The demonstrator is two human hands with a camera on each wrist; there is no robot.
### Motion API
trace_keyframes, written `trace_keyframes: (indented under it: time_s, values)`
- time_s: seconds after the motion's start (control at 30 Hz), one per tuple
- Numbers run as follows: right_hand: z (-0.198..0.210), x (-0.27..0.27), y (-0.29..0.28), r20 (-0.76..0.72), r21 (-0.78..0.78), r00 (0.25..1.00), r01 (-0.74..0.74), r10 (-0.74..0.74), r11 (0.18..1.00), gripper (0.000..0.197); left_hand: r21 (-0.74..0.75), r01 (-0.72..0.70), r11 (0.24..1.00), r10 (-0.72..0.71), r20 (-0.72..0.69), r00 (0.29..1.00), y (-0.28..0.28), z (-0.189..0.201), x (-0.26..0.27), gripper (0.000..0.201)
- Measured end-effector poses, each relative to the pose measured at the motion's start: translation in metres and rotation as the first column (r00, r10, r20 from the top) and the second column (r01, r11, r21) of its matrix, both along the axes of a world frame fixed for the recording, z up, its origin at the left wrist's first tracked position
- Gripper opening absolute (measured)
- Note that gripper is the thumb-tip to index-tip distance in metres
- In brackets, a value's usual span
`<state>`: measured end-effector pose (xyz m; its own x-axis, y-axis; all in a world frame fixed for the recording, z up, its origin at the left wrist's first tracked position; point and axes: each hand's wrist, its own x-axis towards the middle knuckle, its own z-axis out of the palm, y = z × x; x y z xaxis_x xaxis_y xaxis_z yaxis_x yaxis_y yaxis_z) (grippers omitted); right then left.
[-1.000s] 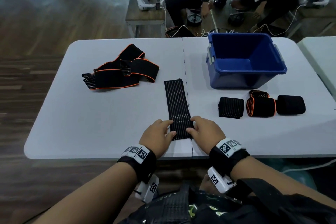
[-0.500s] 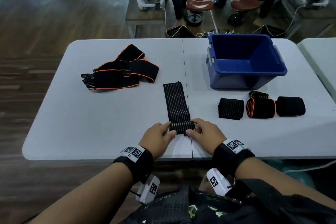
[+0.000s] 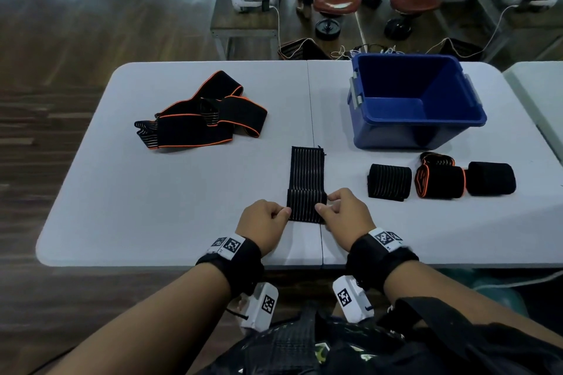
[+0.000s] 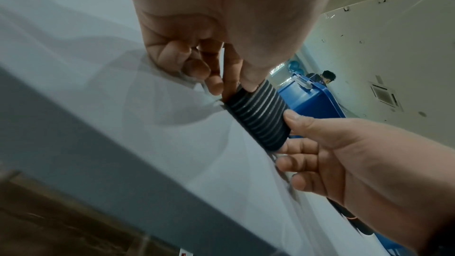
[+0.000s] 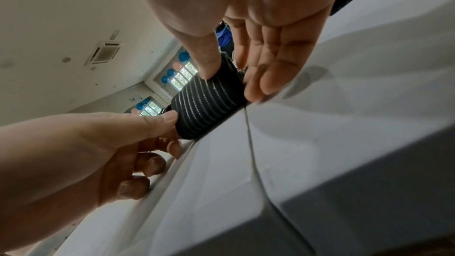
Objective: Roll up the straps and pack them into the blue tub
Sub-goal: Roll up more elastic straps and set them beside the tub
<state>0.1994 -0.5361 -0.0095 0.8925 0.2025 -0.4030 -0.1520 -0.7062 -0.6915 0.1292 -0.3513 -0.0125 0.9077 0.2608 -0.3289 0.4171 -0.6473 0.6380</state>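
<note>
A black strap with thin pale stripes (image 3: 307,167) lies flat along the table's middle seam, and its near end is wound into a roll (image 3: 306,204). My left hand (image 3: 265,222) pinches the roll's left end and my right hand (image 3: 344,216) pinches its right end. The left wrist view shows the roll (image 4: 258,116) between my left thumb and fingers (image 4: 236,85). In the right wrist view my right hand (image 5: 231,77) holds the roll (image 5: 209,102) between thumb and fingers. The blue tub (image 3: 426,123) stands empty at the back right.
Three rolled straps (image 3: 389,181) (image 3: 440,181) (image 3: 491,178) lie in a row in front of the tub. A loose heap of black, orange-edged straps (image 3: 201,122) sits at the back left. The white table (image 3: 152,207) ends just behind my wrists.
The roll has grown and travelled away from me along the strap, so the flat part is shorter. Both hands moved forward with it.
</note>
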Motion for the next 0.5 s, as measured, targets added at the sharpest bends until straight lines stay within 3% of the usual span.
trace_keyframes:
  time_s: [0.07,0.2,0.33,0.4,0.5]
  values:
    - [0.002,0.003,0.000,0.018,-0.010,1.000,0.001,-0.001,1.000,0.030,0.012,-0.006,1.000,0.006,-0.020,1.000,0.001,0.000,0.004,0.043]
    - [0.008,0.003,0.001,0.070,-0.042,0.994,-0.085,0.088,0.995,0.025,0.031,-0.026,0.999,0.025,0.040,0.999,0.001,-0.002,0.006,0.019]
    - [0.008,0.005,0.002,0.130,-0.155,0.967,-0.199,0.220,0.968,0.031,0.184,0.141,0.973,-0.163,0.115,0.980,-0.002,-0.004,0.007,0.036]
    - [0.010,0.007,0.001,0.129,-0.223,0.949,-0.256,0.289,0.941,0.045,0.225,0.190,0.956,-0.215,0.092,0.972,-0.002,-0.006,0.007,0.045]
    - [0.012,0.006,-0.003,0.067,-0.322,0.909,-0.370,0.411,0.871,0.077,0.229,0.253,0.940,-0.263,0.015,0.965,0.001,-0.009,0.006,0.074]
